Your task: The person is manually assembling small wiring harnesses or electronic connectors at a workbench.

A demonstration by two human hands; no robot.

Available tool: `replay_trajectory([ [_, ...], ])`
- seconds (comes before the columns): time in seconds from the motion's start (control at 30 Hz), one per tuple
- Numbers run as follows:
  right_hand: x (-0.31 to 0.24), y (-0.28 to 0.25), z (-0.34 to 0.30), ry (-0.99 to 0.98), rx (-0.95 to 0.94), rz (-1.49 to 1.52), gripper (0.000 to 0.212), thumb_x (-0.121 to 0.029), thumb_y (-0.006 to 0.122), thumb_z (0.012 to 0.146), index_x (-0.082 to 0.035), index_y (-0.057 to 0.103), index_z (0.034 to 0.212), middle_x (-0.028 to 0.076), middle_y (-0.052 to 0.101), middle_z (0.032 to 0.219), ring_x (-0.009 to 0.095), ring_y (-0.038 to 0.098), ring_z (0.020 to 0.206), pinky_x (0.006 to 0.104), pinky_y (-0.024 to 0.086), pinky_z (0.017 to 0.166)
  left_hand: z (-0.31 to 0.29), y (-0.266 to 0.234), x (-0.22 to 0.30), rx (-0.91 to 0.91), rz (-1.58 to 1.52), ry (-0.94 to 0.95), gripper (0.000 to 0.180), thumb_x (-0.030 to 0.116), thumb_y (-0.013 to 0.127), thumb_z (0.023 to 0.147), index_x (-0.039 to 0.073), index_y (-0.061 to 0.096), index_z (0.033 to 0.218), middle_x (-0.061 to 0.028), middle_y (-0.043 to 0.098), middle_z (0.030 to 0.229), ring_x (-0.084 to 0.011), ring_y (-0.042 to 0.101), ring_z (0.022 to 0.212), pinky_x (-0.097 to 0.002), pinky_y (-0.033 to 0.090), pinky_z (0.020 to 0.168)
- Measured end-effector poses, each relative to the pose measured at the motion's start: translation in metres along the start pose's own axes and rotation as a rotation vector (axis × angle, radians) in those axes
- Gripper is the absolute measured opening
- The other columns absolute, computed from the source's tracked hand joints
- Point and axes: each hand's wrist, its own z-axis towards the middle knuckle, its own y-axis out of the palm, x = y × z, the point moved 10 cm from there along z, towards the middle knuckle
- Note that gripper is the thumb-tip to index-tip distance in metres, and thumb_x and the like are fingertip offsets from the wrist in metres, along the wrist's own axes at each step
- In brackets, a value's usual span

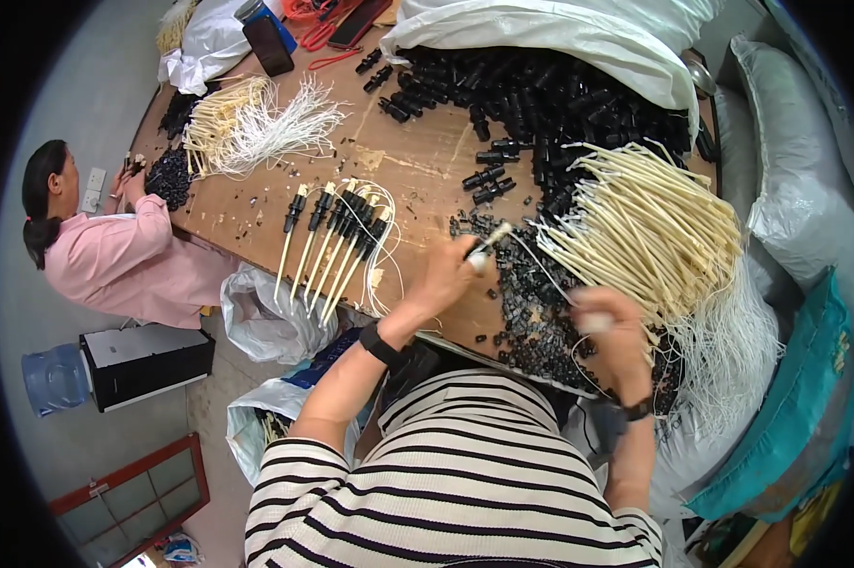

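Observation:
My left hand [438,280] is closed round a small black plastic connector [471,248] with a cream-coloured end sticking out past the fingers. From that end a thin white cord [544,268] runs across to my right hand [613,331], whose fingers are pinched at it and blurred by motion. White coverings show on both thumbs. Under and between the hands lies a spread of tiny black parts [526,317]. Beside my right hand a big heap of cream tubes [654,237] trails white cords. Left of my left hand, several assembled pieces [337,237] lie in a row, black connectors on cream tubes.
Black connectors [541,118] are piled at the back under a white sack [560,33]. Another tube bundle [228,123] lies far left, near a co-worker in a pink shirt [115,251]. Filled sacks [801,161] crowd the right side. A phone [359,24] lies at the back.

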Motion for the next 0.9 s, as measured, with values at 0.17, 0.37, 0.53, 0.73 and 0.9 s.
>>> replay_trajectory([
  [0.17, 0.002, 0.057, 0.01, -0.208, -0.038, -0.84, 0.021, -0.011, 0.074, 0.076, -0.005, 0.062, 0.092, 0.008, 0.056, 0.065, 0.023, 0.057, 0.053, 0.0325, 0.044, 0.05, -0.007, 0.031, 0.035, -0.033, -0.382, 0.036, 0.012, 0.007, 0.064, 0.081, 0.003, 0.068, 0.092, 0.005, 0.06, 0.076, -0.0043, 0.053, 0.069, -0.0209, 0.043, 0.061],
  [0.37, -0.002, 0.054, 0.007, -0.312, 0.059, -0.899, 0.006, -0.011, 0.067, 0.08, -0.008, 0.065, 0.084, 0.01, 0.062, 0.062, 0.027, 0.06, 0.051, 0.0362, 0.045, 0.047, -0.015, 0.019, 0.037, -0.028, -0.136, 0.019, 0.029, 0.001, 0.066, 0.069, 0.001, 0.065, 0.098, -0.0159, 0.065, 0.079, -0.028, 0.064, 0.071, -0.0372, 0.049, 0.067],
  [0.53, -0.008, 0.044, 0.01, -0.314, 0.133, -0.935, 0.01, -0.007, 0.065, 0.08, -0.007, 0.069, 0.089, 0.009, 0.058, 0.056, 0.021, 0.058, 0.046, 0.0311, 0.044, 0.045, -0.023, 0.009, 0.052, 0.037, 0.166, 0.258, 0.037, -0.004, 0.051, 0.074, 0.005, 0.061, 0.109, -0.0166, 0.062, 0.087, -0.0398, 0.06, 0.087, -0.0475, 0.048, 0.073],
  [0.73, 0.004, 0.052, 0.012, -0.305, 0.061, -0.914, 0.008, -0.009, 0.064, 0.079, -0.008, 0.067, 0.086, 0.011, 0.061, 0.059, 0.026, 0.06, 0.048, 0.0357, 0.046, 0.046, -0.021, 0.025, 0.052, -0.133, 0.179, 0.202, 0.04, -0.002, 0.052, 0.073, 0.004, 0.06, 0.111, -0.0179, 0.063, 0.096, -0.0388, 0.06, 0.093, -0.0457, 0.047, 0.08],
  [0.9, 0.016, 0.057, 0.014, -0.22, -0.035, -0.85, 0.011, -0.008, 0.063, 0.08, -0.006, 0.066, 0.09, 0.014, 0.062, 0.063, 0.03, 0.062, 0.054, 0.0376, 0.049, 0.05, -0.023, 0.035, 0.053, -0.193, 0.192, 0.236, 0.041, -0.003, 0.052, 0.072, 0.004, 0.059, 0.112, -0.018, 0.063, 0.097, -0.0385, 0.06, 0.095, -0.0455, 0.047, 0.081],
])
